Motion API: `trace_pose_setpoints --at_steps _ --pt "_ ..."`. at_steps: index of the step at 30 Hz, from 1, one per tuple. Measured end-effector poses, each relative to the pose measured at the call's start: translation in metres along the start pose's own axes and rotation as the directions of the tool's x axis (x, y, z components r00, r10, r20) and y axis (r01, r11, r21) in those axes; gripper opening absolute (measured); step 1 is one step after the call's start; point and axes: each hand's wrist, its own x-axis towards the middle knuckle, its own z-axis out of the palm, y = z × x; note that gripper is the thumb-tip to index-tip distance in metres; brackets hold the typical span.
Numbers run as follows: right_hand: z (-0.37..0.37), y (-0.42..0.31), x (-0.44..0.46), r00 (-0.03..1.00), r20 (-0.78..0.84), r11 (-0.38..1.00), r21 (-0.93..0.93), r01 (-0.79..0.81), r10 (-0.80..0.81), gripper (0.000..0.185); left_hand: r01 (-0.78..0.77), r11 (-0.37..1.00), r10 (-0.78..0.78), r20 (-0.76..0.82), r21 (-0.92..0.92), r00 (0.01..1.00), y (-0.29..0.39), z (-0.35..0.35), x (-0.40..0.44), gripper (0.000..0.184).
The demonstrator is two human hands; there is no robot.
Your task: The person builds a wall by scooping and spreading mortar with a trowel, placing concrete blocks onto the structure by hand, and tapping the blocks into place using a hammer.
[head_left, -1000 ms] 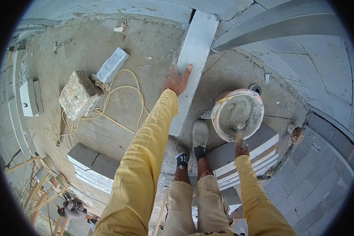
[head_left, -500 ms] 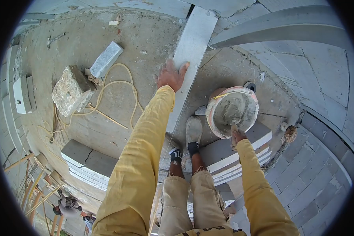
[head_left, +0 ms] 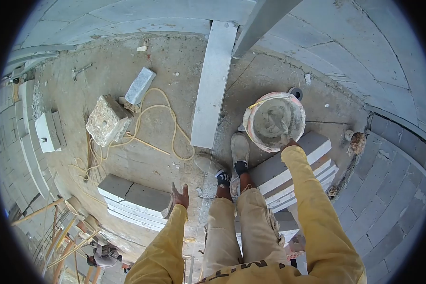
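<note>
My right hand (head_left: 289, 144) is closed around the handle of a trowel (head_left: 283, 127) at the near rim of a bucket (head_left: 251, 127). The trowel's mortar-coated end lies in the wet grey mortar (head_left: 269, 118) inside. My left hand (head_left: 180, 195) is empty with its fingers apart, beside the right end of a stack of grey blocks (head_left: 149, 197). Ahead of my feet a long pale block (head_left: 214, 80) stretches toward the wall, and nothing touches it from my side.
A rough stone block (head_left: 105, 120), a small block (head_left: 140, 85) and a looped yellow hose (head_left: 173, 118) lie left. A hammer (head_left: 82, 71) is farther off. More blocks (head_left: 307, 161) are stacked at my right. A grey post (head_left: 262, 23) leans ahead. Another person (head_left: 104, 254) is at lower left.
My left hand has come off the long pale block and drawn back toward my body, beside the left stack. My right hand stays at the bucket with the trowel. The view has shifted.
</note>
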Motion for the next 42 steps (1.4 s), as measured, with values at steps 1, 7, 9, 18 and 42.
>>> trace_pose_setpoints --at_steps 1,7,9,18,42 --pt "0.002 0.007 0.008 1.000 -0.019 1.000 0.015 0.008 -0.007 0.040 0.089 0.995 -0.089 0.003 0.039 0.996 -0.025 0.000 -0.011 0.093" --pt "0.006 0.007 0.018 0.999 -0.040 1.000 -0.011 -0.018 0.018 0.045 0.041 0.998 -0.041 -0.007 0.047 0.999 0.012 -0.005 -0.016 0.092" --pt "-0.004 -0.005 0.013 0.998 0.047 0.990 -0.135 0.045 -0.039 0.046 -0.178 0.984 0.178 -0.053 0.008 0.983 0.063 0.006 0.018 0.091" --pt "0.020 0.001 0.020 0.997 -0.028 0.997 -0.001 0.078 -0.078 0.043 -0.334 0.939 0.336 0.015 -0.075 0.942 0.229 0.037 0.106 0.087" --pt "0.110 0.099 -0.100 0.929 0.322 0.840 0.542 -0.025 -0.180 0.063 -0.069 0.992 0.023 0.394 0.103 0.919 -0.001 -0.033 -0.074 0.082"
